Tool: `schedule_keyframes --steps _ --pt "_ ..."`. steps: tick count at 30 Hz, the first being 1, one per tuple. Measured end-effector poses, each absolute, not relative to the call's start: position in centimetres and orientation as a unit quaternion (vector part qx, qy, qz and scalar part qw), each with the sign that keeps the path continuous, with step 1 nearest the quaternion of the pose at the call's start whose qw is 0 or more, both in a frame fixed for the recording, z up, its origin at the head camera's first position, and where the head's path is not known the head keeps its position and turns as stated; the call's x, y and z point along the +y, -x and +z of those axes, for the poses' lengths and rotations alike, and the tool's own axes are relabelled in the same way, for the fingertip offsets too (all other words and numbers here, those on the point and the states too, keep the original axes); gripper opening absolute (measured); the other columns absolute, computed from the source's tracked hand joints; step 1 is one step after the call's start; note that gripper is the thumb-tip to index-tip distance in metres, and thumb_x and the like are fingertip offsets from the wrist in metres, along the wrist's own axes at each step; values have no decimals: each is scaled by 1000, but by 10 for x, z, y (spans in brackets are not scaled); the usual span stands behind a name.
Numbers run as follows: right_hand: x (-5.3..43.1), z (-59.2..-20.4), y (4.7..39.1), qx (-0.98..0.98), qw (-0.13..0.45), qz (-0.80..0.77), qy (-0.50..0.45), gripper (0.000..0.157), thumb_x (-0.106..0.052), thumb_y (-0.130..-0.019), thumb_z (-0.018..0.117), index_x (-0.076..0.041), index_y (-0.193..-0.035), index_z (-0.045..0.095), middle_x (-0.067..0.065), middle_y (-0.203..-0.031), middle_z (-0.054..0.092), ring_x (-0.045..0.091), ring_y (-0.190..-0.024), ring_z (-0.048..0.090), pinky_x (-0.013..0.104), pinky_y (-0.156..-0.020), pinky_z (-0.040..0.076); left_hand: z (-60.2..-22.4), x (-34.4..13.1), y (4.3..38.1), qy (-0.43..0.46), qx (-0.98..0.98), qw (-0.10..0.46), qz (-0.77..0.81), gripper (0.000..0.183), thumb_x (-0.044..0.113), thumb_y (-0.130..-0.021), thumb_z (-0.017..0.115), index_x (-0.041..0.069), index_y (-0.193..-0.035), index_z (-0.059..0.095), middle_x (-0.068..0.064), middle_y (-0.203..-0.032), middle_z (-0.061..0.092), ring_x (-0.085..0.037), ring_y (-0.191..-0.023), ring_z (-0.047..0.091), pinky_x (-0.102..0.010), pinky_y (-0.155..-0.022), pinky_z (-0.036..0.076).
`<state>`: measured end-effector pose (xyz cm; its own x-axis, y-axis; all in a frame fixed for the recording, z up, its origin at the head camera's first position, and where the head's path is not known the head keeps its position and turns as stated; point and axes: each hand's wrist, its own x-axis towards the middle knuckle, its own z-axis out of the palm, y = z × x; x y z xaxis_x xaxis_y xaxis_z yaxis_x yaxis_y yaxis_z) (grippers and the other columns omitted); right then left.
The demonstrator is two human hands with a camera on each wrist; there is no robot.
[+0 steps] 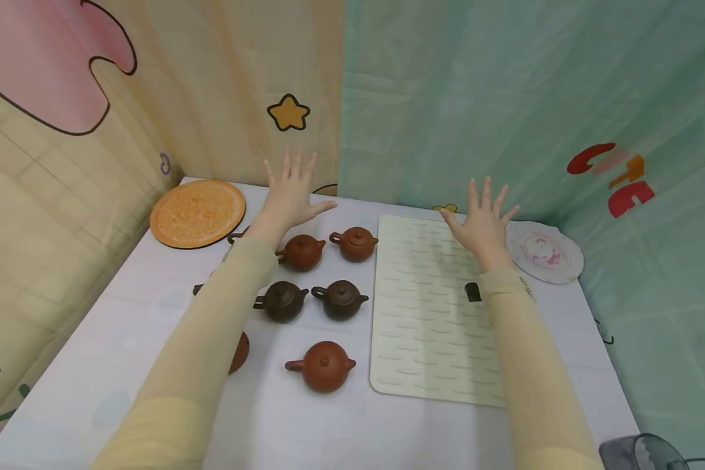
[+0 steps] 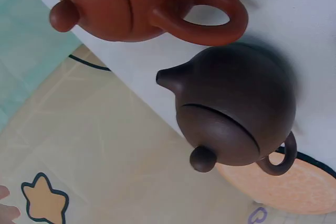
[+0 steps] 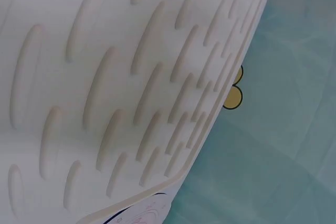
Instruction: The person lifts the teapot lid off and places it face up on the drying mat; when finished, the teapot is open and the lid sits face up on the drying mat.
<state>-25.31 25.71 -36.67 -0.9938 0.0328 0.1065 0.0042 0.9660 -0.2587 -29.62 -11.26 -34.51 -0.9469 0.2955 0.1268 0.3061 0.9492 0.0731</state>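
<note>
Fingers spread wide, my left hand hovers above the far left of the table, holding nothing. Below and beside it stand small clay teapots: a reddish-brown one, another reddish-brown one to its right, and two dark brown ones, left and right. Nearest the front is a reddish-brown teapot. My left sleeve partly hides several more. In the left wrist view a dark teapot sits beside a reddish one. My right hand, also empty and spread, is over a cream ridged mat.
An orange round mat lies at the back left corner. A pale round mat with a pink picture is at the back right. A grey see-through container stands at the lower right. Printed curtains hang behind the table.
</note>
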Motion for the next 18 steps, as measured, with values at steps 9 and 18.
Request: schedule_keyframes --steps 9,18 --pt "239 -356 237 -986 59 153 -38 89 -63 -98 40 -12 -159 1 18 -165 -9 43 -145 -27 77 -109 -8 -328 -107 272 233 -966 62 -93 103 64 -88 60 12 -159 7 -22 -164 8 -40 -152 -3 -69 -117 -1" --pt "189 -369 169 -961 59 209 -172 69 -44 -97 59 -8 -151 37 15 -164 19 43 -151 -2 73 -114 1 -330 -126 181 352 -920 64 -162 73 40 -92 68 7 -150 40 -21 -150 44 -41 -144 33 -57 -116 29"
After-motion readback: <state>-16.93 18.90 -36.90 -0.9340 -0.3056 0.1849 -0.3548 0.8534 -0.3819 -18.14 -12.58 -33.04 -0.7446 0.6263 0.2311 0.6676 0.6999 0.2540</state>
